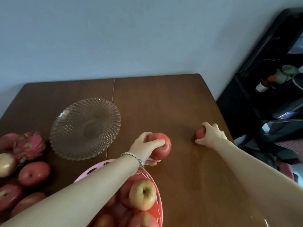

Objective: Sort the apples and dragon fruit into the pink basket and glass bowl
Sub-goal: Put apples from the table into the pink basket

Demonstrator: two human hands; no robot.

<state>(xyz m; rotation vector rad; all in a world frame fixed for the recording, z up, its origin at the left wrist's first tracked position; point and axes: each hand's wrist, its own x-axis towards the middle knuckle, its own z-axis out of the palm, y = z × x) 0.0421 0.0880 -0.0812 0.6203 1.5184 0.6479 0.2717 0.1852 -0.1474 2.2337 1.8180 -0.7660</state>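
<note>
My left hand [144, 147] grips a large red apple [162, 148] just beyond the pink basket [159, 200], which holds several apples, one yellow-red apple [142, 194] on top. Near the table's right edge, my right hand [211, 135] is closed over a smaller red apple [200, 132] that rests on the wood. The glass bowl [85, 128] stands to the left with nothing in it. A pink dragon fruit [29, 145] lies at the far left among several loose apples [33, 173].
The brown wooden table [164, 99] meets a pale wall at the back. A dark shelf unit [262, 89] with small bottles stands off the right edge. A yellowish fruit [6, 164] lies beside the dragon fruit.
</note>
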